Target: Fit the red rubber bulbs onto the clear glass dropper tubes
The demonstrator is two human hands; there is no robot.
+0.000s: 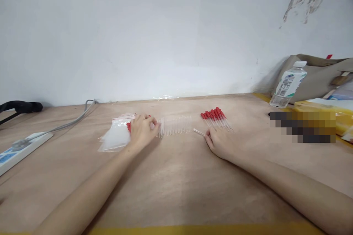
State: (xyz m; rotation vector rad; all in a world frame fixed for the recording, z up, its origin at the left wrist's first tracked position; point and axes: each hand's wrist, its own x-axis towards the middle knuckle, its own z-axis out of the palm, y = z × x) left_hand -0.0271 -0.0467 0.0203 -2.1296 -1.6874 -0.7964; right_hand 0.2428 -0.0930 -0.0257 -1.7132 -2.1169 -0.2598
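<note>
My right hand (222,142) pinches a thin clear dropper tube (198,132), which points left from the fingertips. Just behind that hand lies a fanned group of droppers with red bulbs (213,113), their clear stems partly covered by the hand. My left hand (143,130) is at the left end of a row of clear tubes (178,125), fingers curled together. What it holds, if anything, is hidden. Red rubber bulbs (128,127) peek out beside its knuckles. Under and left of it are clear plastic zip bags (114,136), lying flat on the table.
A white power strip (26,150) with a grey cable (66,126) lies at the left, near a black object (23,107). At the right stand a water bottle (289,85), a beige bag (317,75) and yellow packaging (317,107). A white wall (165,36) bounds the wooden table (171,187).
</note>
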